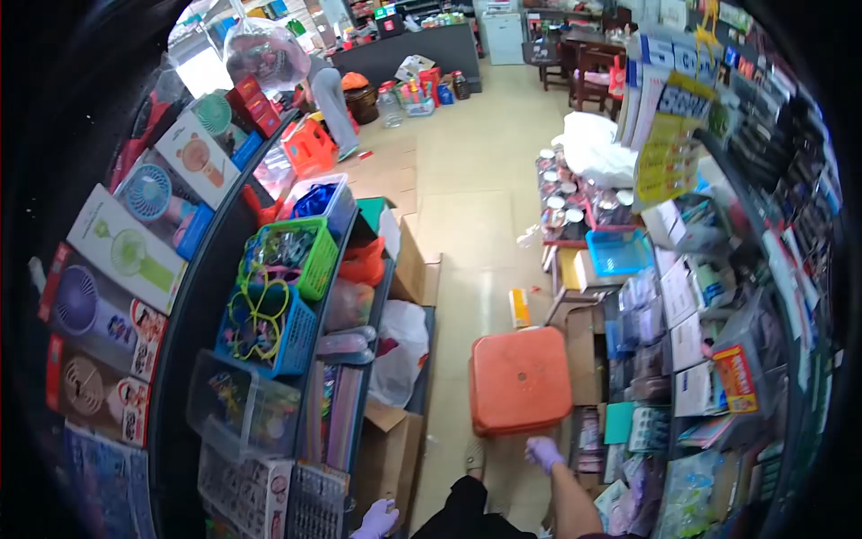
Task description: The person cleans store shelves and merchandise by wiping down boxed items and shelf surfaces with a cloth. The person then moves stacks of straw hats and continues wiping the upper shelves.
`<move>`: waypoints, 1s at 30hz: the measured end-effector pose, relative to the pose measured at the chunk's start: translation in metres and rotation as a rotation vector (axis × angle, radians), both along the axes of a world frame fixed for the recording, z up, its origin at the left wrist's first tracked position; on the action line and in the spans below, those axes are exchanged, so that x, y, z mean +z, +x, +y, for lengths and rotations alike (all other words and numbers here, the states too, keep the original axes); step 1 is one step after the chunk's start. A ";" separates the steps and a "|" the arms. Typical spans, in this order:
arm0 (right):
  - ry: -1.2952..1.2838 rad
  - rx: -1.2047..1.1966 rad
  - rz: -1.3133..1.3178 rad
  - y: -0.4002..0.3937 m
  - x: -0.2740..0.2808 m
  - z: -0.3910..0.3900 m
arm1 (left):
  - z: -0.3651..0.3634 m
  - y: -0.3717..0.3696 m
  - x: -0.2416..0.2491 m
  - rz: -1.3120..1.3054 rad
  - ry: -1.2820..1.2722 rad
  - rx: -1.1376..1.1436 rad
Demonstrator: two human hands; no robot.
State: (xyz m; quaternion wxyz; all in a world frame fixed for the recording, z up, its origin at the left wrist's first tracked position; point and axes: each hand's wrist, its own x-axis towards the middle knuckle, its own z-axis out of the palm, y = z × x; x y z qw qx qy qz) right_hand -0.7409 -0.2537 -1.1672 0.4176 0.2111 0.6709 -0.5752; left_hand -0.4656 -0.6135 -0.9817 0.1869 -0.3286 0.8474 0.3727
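Note:
My right hand [542,452], in a purple glove, reaches toward the near edge of an orange plastic stool [519,377] on the aisle floor and touches or nearly touches it. Whether the fingers grip the edge is hard to tell. Low at the bottom of the view, my left hand [377,521], also gloved, hangs with fingers apart and holds nothing, beside a cardboard box [388,454].
Left shelves carry boxed small fans [135,242] and green [289,256] and blue baskets [260,332] of small goods. Right racks [709,359] hold stationery and packets. A blue tray [618,251] and jars sit further along. A person [330,99] stands far up the aisle.

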 end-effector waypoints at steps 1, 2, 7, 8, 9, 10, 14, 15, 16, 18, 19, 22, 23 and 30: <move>0.036 0.031 0.026 0.020 0.036 0.003 | 0.003 -0.013 -0.001 -0.004 0.014 -0.013; 0.043 0.090 -0.045 0.038 0.021 0.019 | -0.002 -0.036 -0.001 -0.192 0.038 -0.065; 0.637 0.715 0.349 0.059 0.045 0.065 | -0.020 -0.105 -0.034 0.139 0.131 -0.138; 0.503 0.427 0.294 0.052 0.056 0.068 | -0.024 -0.124 -0.019 0.131 0.180 -0.130; 0.707 0.412 0.575 0.036 0.102 0.056 | -0.033 -0.130 -0.032 0.184 0.185 -0.135; 0.799 0.577 0.978 0.030 0.076 0.076 | -0.040 -0.140 -0.028 0.175 0.241 -0.107; 0.577 0.191 0.780 -0.051 0.267 0.015 | -0.063 -0.157 -0.024 0.152 0.217 -0.077; 0.573 0.224 0.773 -0.064 0.310 0.004 | -0.068 -0.160 -0.023 0.170 0.190 -0.096; 0.565 0.219 0.920 -0.072 0.328 -0.003 | -0.071 -0.165 -0.018 0.210 0.207 -0.098; 0.646 0.292 1.183 -0.089 0.374 -0.017 | -0.072 -0.178 -0.017 0.237 0.227 -0.079; 0.731 0.363 1.277 -0.092 0.406 -0.029 | -0.074 -0.185 -0.008 0.239 0.235 -0.071; 0.839 0.486 1.516 -0.100 0.447 -0.051 | -0.062 -0.232 0.035 0.243 0.176 -0.156; 0.846 0.518 1.584 -0.104 0.448 -0.055 | -0.059 -0.250 0.035 0.274 0.221 -0.135; 0.390 0.943 1.786 -0.166 0.416 -0.093 | -0.025 -0.417 0.051 0.498 0.187 -0.294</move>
